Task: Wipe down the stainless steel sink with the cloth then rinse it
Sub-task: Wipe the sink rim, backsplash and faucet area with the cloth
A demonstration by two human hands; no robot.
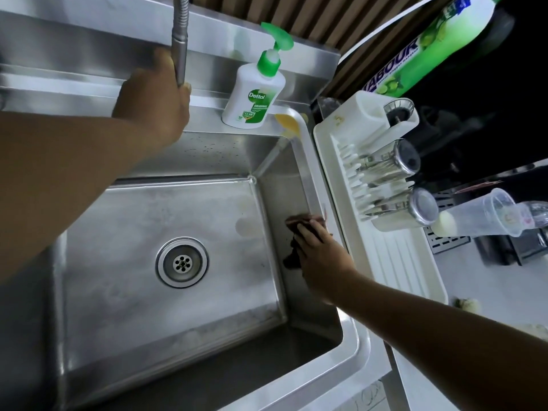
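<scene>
Right grip lies nearly flat over the dark cloth, pressing it to the right inner wall of the sink, just under the rim. Left grip is wrapped round the tap hose above the sink's back edge. Wiping well likely means firm, overlapping strokes along the wall, then across the floor towards the drain. A soap bottle stands on the sink's back ledge. A white drying rack holding steel cups sits just right of the sink, crowding the wiping arm.
</scene>
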